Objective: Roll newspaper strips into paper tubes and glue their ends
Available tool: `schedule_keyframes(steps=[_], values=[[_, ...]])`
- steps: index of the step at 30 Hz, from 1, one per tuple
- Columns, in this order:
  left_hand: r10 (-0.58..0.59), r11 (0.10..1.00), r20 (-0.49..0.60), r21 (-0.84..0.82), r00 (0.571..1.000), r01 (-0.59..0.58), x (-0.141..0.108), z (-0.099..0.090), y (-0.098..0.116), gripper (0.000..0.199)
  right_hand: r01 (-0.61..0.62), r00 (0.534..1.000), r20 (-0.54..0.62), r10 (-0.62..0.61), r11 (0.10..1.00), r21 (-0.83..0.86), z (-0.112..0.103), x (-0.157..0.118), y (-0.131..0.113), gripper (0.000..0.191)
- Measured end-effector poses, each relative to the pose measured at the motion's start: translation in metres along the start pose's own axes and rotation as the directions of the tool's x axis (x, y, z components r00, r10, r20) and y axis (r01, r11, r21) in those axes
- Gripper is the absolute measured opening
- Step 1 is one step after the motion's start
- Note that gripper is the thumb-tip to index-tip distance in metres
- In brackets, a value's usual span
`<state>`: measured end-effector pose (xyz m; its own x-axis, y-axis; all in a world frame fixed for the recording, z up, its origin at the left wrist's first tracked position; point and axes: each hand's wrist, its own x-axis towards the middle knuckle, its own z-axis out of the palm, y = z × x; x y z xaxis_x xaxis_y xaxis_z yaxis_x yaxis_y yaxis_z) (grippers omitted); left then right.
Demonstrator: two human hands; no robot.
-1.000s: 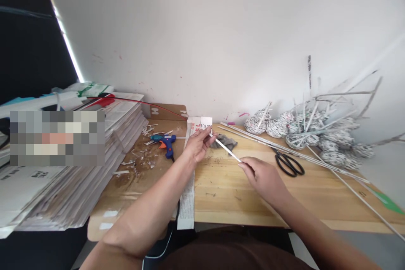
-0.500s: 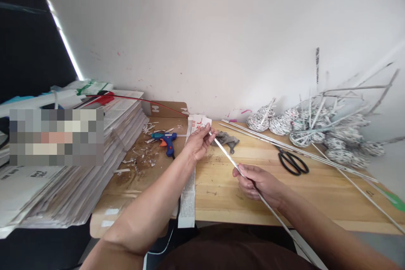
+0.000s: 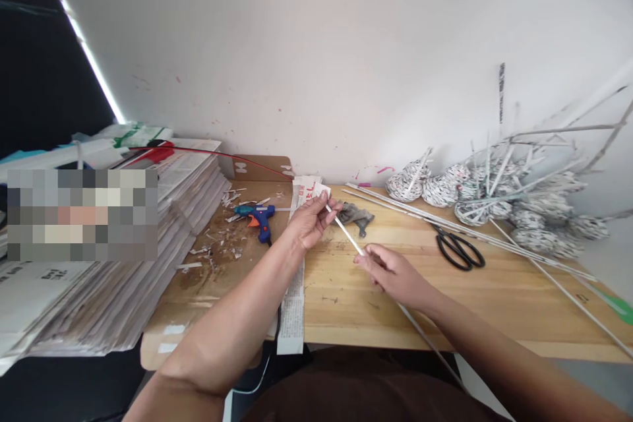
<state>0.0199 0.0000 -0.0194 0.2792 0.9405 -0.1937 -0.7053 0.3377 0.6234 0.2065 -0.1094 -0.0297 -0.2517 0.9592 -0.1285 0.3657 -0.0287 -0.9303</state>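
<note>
Two hands hold one paper rod (image 3: 346, 231) above the wooden tabletop (image 3: 341, 316).

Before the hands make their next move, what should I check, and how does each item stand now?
1. Left hand grips the white stick: ok.
2. Right hand grips it lower down: ok.
3. Scissors lie apart from both hands: ok.
4. Glue gun lies apart from both hands: ok.
5. Glue gun is cool: cannot tell.
6. Cardboard free of paper scraps: not ok.
</note>
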Motion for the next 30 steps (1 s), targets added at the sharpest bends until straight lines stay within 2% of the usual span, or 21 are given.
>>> schedule_keyframes(steps=[2,3,5,6,8,10,12,14,15,16,18,20,21,23,25,27,28,30], values=[[-0.001,1.000,-0.006,0.003,1.000,0.001,0.000,0.000,0.000,0.009,0.088,0.991,-0.087,-0.102,0.984,-0.153,-0.001,-0.001,0.000,0.034],[0.002,1.000,-0.012,-0.001,1.000,-0.002,0.000,0.000,0.000,0.009,0.075,0.994,-0.069,-0.084,0.989,-0.125,-0.001,-0.001,0.001,0.035],[0.004,1.000,-0.028,-0.014,1.000,-0.004,0.000,0.000,0.000,0.010,-0.049,0.997,0.066,0.043,0.994,0.097,-0.002,-0.002,0.003,0.037],[0.003,1.000,-0.040,-0.018,0.999,-0.004,0.000,0.001,0.000,0.011,-0.125,0.984,0.155,0.091,0.967,0.220,-0.002,-0.002,0.004,0.038],[0.005,1.000,-0.053,-0.016,0.999,-0.006,0.000,0.001,-0.001,0.013,-0.206,0.961,0.250,0.121,0.915,0.348,-0.002,-0.003,0.003,0.039],[0.023,1.000,-0.035,-0.007,0.999,-0.023,0.001,0.001,-0.001,0.012,-0.140,0.981,0.169,0.097,0.953,0.267,-0.002,-0.003,0.000,0.038],[0.037,0.999,-0.001,0.002,0.999,-0.037,0.001,0.000,-0.002,0.011,0.014,1.000,0.000,-0.014,1.000,0.020,-0.003,-0.002,-0.004,0.035],[0.036,0.999,0.021,0.003,0.999,-0.037,0.001,0.000,-0.002,0.013,0.127,0.984,-0.101,-0.146,0.976,-0.176,-0.003,0.001,-0.006,0.032],[0.034,0.999,0.022,-0.001,0.999,-0.034,0.001,0.001,-0.002,0.014,0.139,0.982,-0.103,-0.159,0.974,-0.177,-0.003,0.003,-0.006,0.032],[0.033,0.999,0.017,-0.007,0.999,-0.033,0.000,0.001,-0.002,0.015,0.116,0.990,-0.068,-0.123,0.988,-0.101,-0.003,0.006,-0.005,0.033],[0.028,0.999,0.007,-0.020,1.000,-0.028,-0.001,0.002,-0.002,0.017,-0.026,0.993,0.117,0.005,0.984,0.178,-0.001,0.010,0.000,0.035],[0.015,1.000,0.004,-0.021,1.000,-0.015,-0.001,0.003,-0.002,0.019,-0.181,0.951,0.304,0.064,0.909,0.375,0.000,0.013,0.005,0.036],[0.006,1.000,-0.001,-0.016,1.000,-0.006,0.000,0.003,-0.002,0.020,-0.216,0.938,0.338,0.075,0.890,0.402,0.001,0.013,0.006,0.037],[0.005,1.000,-0.033,-0.005,0.999,-0.005,0.001,0.001,0.000,0.020,-0.176,0.958,0.271,0.091,0.935,0.307,0.001,0.011,0.006,0.040],[0.029,1.000,-0.083,-0.006,0.996,-0.030,0.004,-0.002,0.002,0.018,-0.033,0.995,0.093,0.029,0.999,0.043,-0.001,0.005,0.003,0.040],[0.053,0.998,-0.108,-0.029,0.993,-0.057,0.006,-0.004,0.004,0.017,0.072,0.996,-0.040,-0.082,0.976,-0.205,-0.004,-0.001,0.000,0.036],[0.054,0.997,-0.103,-0.044,0.993,-0.059,0.007,-0.005,0.005,0.017,0.076,0.994,-0.053,-0.091,0.968,-0.237,-0.006,-0.004,-0.001,0.036],[0.031,0.997,-0.072,-0.074,0.997,-0.036,0.006,-0.004,0.006,0.019,-0.017,0.999,0.045,0.022,0.996,-0.089,-0.009,-0.008,-0.002,0.041]])
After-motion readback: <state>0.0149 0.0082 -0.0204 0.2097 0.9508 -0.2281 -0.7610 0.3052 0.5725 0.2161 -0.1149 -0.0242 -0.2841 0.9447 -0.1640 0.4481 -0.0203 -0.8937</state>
